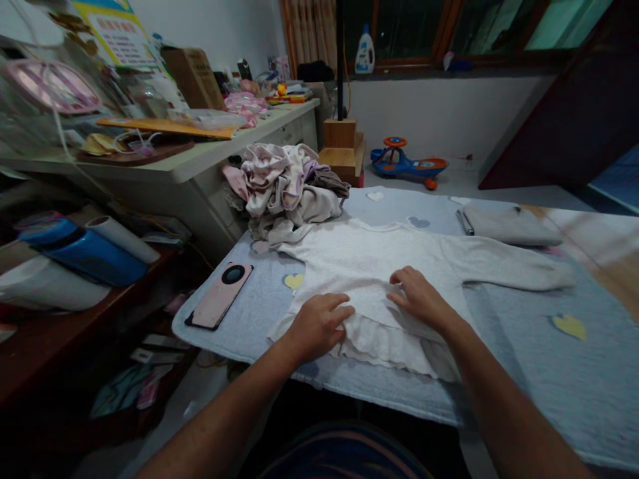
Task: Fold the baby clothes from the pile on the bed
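The white top lies spread across the middle of the frame on the cloth-covered desk. At its lower part, the left hand and right hand are half open, fingers curled; whether either pinches fabric, I cannot tell. A clothes pile sits above left, a phone lower left of it.

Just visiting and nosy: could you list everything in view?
Cover: one, blue with hearts, centre
Pale top: one, off-white, on cover
Clothes pile: one, mixed colours, cover's far left
Phone: one, pink, cover's left
Folded cloth: one, grey, cover's far right
Ride-on toy: one, blue and orange, background
Bottle: one, white and blue, background
Curtain: one, brownish, background
Counter: one, pale, left
Cardboard box: one, brown, on counter
Counter clutter: many, mixed, left
Left grip: one, bare, over pale top
Right grip: one, bare, over pale top
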Demonstrator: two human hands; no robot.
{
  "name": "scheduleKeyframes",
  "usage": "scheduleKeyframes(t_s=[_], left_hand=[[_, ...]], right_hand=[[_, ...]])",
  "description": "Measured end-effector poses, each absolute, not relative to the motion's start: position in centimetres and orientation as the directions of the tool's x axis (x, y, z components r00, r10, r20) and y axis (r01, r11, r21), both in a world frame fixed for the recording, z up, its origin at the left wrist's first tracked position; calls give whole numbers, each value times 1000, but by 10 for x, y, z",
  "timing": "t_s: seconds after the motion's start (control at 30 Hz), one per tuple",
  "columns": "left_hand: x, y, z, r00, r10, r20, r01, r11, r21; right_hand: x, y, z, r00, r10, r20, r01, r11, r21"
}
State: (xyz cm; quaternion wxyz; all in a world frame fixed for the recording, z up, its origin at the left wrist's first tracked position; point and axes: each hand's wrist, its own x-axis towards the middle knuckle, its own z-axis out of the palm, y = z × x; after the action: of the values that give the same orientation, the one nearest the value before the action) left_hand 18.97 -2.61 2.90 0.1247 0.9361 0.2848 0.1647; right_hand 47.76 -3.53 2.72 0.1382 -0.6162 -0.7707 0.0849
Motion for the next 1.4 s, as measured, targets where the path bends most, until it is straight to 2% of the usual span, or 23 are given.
scheduleKeyframes(t_s=[0.07,0.17,0.27,0.37,0.43,0.53,0.63,0.73,0.9,1.03,1.13,1.27,1.4], left_hand=[[199,-20,31,771,607,191,463,-741,486],[212,-3,32,725,688,22,484,-532,695],[221,16,31,723,685,-91,475,-398,785],[223,25,32,735,664,-140,477,-360,802],[221,23,33,749,645,-152,484,-375,791],[214,6,32,800,597,-53,429,-509,746],[205,-15,26,820,565,88,393,-670,630],[197,-30,15,817,553,163,411,-757,507],[193,-39,19,844,524,118,445,-805,393],[211,-48,44,875,479,66,439,-844,309],[240,-57,57,918,388,82,358,-899,254],[286,-65,53,956,264,125,235,-950,204],[312,-64,37,958,231,167,202,-964,171]], right_hand=[[492,-53,29,-160,984,74,945,174,-277],[513,-71,26,-73,997,28,972,77,-223],[525,-76,17,-45,999,13,973,47,-224],[529,-74,11,-57,998,8,965,57,-254],[528,-72,9,-65,998,4,959,63,-275],[528,-71,10,-68,998,14,949,69,-309],[529,-72,14,-66,997,27,933,71,-353],[529,-71,15,-12,999,51,913,32,-407],[527,-70,18,-13,997,74,931,39,-362],[542,-70,28,20,1000,-21,899,-27,-436],[558,-69,32,90,995,-32,929,-95,-358],[565,-65,32,86,995,-49,973,-94,-209],[560,-59,35,66,983,-171,969,-104,-224]])
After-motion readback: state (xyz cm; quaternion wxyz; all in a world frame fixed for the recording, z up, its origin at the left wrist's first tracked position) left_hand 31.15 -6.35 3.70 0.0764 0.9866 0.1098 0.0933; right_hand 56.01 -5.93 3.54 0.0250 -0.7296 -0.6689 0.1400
